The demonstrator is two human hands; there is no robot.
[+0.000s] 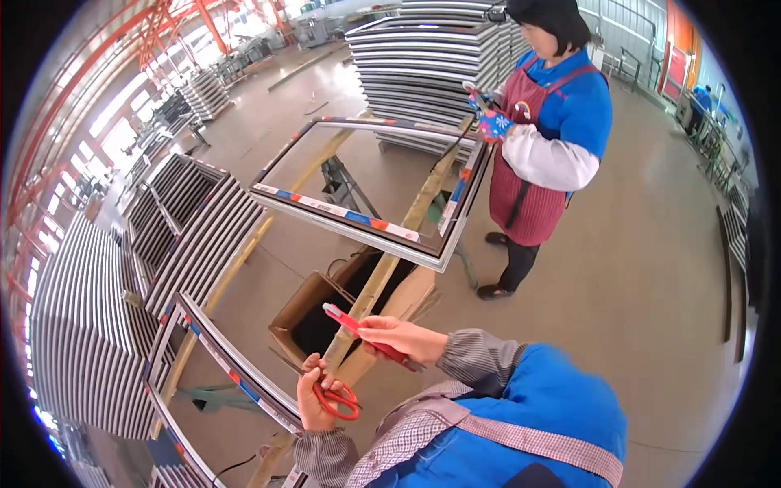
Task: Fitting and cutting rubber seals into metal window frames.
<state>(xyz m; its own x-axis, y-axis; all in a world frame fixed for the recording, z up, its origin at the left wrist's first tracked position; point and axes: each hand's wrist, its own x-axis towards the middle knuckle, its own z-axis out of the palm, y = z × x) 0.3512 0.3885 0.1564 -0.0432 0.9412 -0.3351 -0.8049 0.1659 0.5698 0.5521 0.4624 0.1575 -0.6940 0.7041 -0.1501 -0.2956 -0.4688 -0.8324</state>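
Observation:
Red-handled scissors (pixel 338 402) hang from my left hand (pixel 316 397), whose fingers are closed through and around the handle loops. My right hand (pixel 404 340) is closed on a slim red utility knife (pixel 348 319), its pale tip pointing up and to the left. Both hands are above a wooden beam (pixel 376 285). Left of my left hand is a nearer dark rectangular frame (pixel 232 376) with a striped red, white and blue film along its edges. Beyond my hands, a similar frame (pixel 350 217) rests across the wooden beams.
A co-worker (pixel 543 138) in an apron and patterned gloves stands at the far frame's right side. An open cardboard box (pixel 293 313) sits below the beams. Stacked frames rise at the left (pixel 81 325) and at the back (pixel 415 69). A metal stand (pixel 342 183) supports the beams.

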